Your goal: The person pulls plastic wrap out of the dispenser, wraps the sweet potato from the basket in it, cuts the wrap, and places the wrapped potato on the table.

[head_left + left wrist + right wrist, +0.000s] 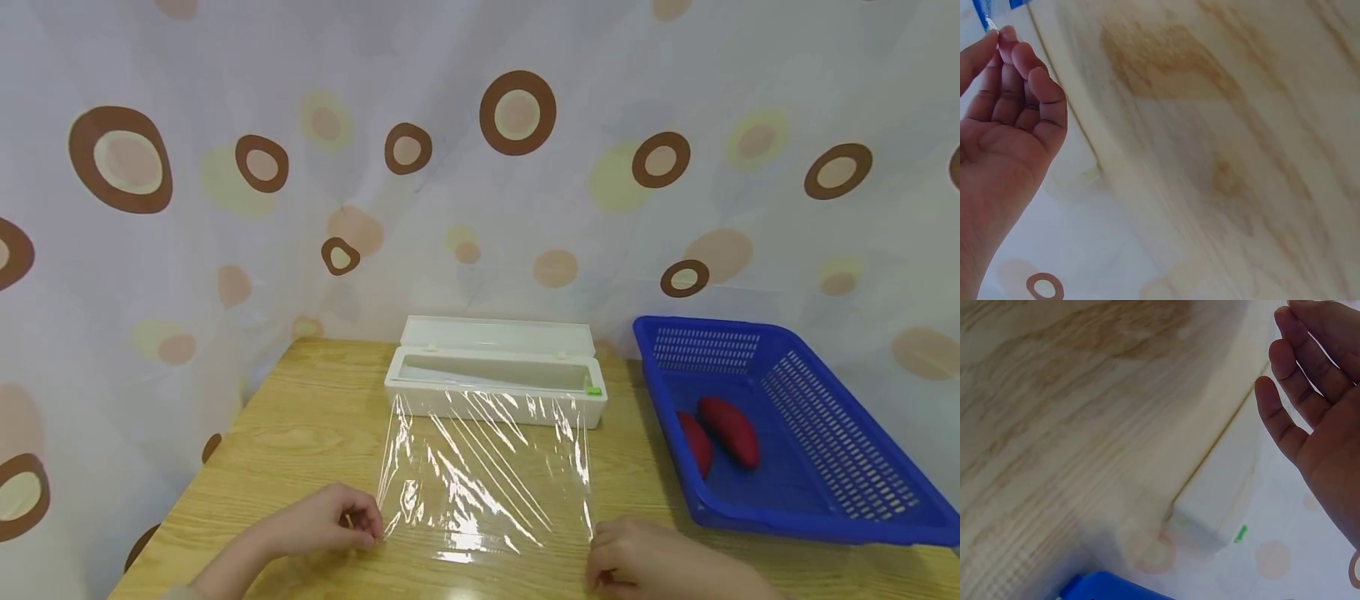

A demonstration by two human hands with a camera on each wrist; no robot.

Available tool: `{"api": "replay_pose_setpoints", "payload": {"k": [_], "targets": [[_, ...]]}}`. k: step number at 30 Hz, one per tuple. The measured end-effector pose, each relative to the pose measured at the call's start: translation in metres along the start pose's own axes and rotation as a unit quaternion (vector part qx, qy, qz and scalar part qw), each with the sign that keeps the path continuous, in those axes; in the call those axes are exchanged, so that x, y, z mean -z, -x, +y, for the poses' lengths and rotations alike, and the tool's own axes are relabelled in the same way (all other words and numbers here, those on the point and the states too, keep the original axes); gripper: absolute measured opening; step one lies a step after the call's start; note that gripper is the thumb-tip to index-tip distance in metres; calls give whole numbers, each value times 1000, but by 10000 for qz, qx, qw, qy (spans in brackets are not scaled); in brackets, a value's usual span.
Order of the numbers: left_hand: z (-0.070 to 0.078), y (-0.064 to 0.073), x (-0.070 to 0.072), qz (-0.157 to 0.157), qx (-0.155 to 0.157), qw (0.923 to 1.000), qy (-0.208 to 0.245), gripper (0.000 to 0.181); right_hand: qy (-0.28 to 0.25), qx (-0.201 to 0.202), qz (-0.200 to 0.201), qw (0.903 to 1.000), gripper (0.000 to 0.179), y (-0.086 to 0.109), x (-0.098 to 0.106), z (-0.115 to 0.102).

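A sheet of clear plastic wrap (480,475) stretches toward me from a white wrap dispenser box (491,408), whose lid (498,336) stands raised at the back. My left hand (333,521) pinches the near left corner of the film between thumb and fingertips. At the near right corner, my right hand (637,557) pinches the film's other edge. In the left wrist view, thumb and forefinger of the left hand (1016,112) meet at a shiny bit of film. A green slider (593,391) shows at the box's right end.
To the right a blue plastic basket (780,525) stands on the wooden table (315,417), with two dark red, elongated items (729,431) in it. A wall covering with printed circles (517,208) rises behind the table.
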State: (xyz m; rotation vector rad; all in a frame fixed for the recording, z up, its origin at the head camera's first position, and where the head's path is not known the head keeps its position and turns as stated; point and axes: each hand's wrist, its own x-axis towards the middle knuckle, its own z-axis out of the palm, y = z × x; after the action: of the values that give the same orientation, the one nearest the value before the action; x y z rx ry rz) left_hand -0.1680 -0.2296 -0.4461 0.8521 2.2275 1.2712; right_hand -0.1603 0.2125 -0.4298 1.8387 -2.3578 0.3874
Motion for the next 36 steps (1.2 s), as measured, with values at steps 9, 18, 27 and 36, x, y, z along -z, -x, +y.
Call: {"api": "replay_pose_setpoints", "payload": {"k": [9, 18, 27, 36], "targets": [[-7, -5, 0, -187, 280, 9994, 16, 3, -65, -160, -370, 9992, 13, -1, -8, 4], [-12, -10, 3, -141, 236, 9995, -123, 7, -155, -131, -472, 9987, 11, -1, -7, 4], [-10, -12, 1, -154, 262, 9995, -96, 9, -538, -271, -881, 9943, 10, -3, 22, -6], [-10, -10, -1, -150, 393, 9991, -105, 7, -166, -368, -422, 9983, 28, 4, 66, -5]]}}
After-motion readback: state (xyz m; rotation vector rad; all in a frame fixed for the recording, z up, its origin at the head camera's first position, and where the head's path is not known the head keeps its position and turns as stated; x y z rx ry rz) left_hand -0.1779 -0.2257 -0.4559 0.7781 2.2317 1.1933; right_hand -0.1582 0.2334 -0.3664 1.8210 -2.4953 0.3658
